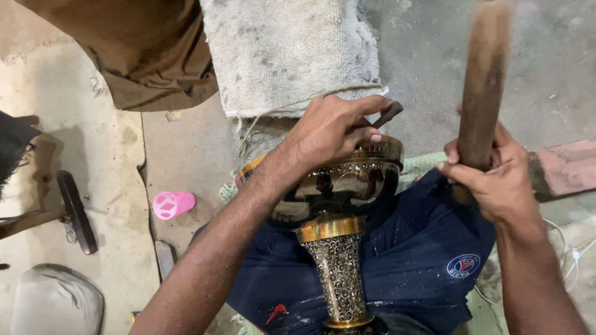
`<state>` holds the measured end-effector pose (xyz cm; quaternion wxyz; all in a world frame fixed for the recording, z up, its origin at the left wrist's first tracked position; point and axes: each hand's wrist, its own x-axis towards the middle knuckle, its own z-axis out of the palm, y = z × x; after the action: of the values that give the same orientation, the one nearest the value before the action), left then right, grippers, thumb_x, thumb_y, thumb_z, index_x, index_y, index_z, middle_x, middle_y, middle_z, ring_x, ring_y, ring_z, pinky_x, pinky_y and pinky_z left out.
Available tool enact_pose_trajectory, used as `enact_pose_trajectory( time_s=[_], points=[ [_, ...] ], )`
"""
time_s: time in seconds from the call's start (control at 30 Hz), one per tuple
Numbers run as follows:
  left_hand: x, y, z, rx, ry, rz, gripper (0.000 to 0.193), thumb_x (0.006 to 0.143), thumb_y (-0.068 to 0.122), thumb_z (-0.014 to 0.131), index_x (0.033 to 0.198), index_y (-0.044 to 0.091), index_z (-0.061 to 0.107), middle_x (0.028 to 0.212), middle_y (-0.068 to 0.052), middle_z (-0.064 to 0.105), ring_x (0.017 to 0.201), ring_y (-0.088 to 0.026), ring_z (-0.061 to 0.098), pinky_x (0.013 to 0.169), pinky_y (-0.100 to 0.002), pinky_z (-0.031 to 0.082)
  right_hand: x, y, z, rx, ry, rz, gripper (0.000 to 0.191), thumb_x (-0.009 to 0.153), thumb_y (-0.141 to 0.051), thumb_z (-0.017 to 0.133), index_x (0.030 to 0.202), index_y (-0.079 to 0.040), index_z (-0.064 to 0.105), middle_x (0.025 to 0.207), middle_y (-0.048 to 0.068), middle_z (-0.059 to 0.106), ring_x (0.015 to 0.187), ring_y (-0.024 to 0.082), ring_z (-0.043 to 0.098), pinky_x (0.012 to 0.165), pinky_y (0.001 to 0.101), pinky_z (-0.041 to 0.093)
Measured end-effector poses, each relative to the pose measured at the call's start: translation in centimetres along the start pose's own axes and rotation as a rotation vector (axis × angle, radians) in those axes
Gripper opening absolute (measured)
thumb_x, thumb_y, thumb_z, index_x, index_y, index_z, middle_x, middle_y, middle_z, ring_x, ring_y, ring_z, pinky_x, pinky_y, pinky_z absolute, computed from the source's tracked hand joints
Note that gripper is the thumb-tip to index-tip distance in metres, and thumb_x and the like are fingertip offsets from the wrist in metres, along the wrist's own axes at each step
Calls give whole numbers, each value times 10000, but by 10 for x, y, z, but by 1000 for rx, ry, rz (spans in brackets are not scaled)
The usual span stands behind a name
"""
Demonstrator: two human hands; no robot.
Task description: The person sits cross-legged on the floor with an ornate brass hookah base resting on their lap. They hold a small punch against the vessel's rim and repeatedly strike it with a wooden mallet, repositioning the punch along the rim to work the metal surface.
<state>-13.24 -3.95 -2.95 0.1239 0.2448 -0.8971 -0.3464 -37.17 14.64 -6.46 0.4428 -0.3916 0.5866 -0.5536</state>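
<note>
Two hands work at centre frame: the left hand [332, 127] pinches a small dark punch [388, 114] against the brass vase [338, 205] rim. The right hand [490, 177], at right, is clenched around a wooden mallet handle [484, 80].

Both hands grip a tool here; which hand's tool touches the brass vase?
The left hand: its short dark punch sits against the rim of the brass vase. The right hand holds a wooden handle raised, clear of the vase.

Wooden handle [484, 87] blurring, top running past upper edge; head unseen. Left hand [332, 127] covering most of metal punch [390, 113] and part of brass vase [338, 248] rim. Vase base running off bottom edge.
</note>
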Motion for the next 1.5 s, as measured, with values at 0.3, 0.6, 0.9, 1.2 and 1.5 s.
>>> enact_pose_trajectory(
  time_s=[0.3,0.6,0.9,1.2,1.5],
  points=[
    [3,2,-1,35,-30,6,376,936,317,682,1273,153,656,996,-64,803,766,-163,797,592,-322,671,0,3,3,-313,-11,-72,730,747,180,700,1438,2,548,1212,51,676,1028,139,682,889,296,581],
    [3,4,-4,10,-47,3,446,898,354,690,1307,182,650,987,-32,809,747,-148,784,637,-329,666,-2,13,1,103,-38,-118,631,859,128,759,1448,-16,585,948,46,692,861,104,660,807,276,578],
    [4,-3,2,27,-69,21,424,911,355,665,1307,203,652,1049,-23,806,729,-137,779,625,-325,661,-3,15,-1,-415,104,-109,667,814,128,747,1455,8,613,1103,82,710,977,145,666,873,289,549],
    [4,-5,-1,20,-92,17,424,913,349,648,1308,192,648,1002,-41,809,747,-167,783,653,-349,667,-3,11,-5,-158,-23,-159,420,865,96,742,1261,24,623,948,55,687,878,125,672,821,276,594],
    [8,-7,0,-8,-50,52,420,902,336,688,1283,166,641,966,-33,814,845,-178,807,733,-367,683,1,8,-2,-12,100,-149,529,886,164,717,1379,64,553,999,24,642,917,85,625,807,229,540]
  ],
)
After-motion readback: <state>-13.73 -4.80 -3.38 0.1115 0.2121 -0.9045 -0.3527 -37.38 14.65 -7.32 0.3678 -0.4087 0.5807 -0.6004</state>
